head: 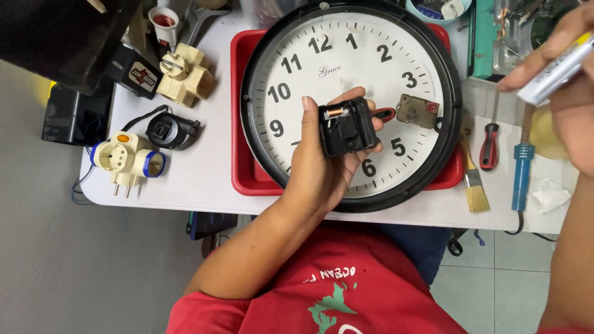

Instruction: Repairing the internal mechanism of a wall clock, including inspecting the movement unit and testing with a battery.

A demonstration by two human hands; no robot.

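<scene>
While left hand (322,164) grips black clock movement (348,128), fingers curled shut around it, unit sits above lower dial of round wall clock (433,154). Right hand (572,93) at far right, fingers pinched closed on white cylindrical tube (557,71). Clock rests in red tray (244,124). Right of tray: brush (473,179), red screwdriver (490,145), blue soldering iron (521,170). Left: 2 cream plug adapters (127,159).

Right hand (572,93) cut off by the right edge, gripping a blurred white cylinder (555,69) of unclear kind. Clock face (346,80) partly hidden behind the left hand (322,167) and black clock mechanism (346,128). Red tray (244,124) mostly covered by the clock.
</scene>
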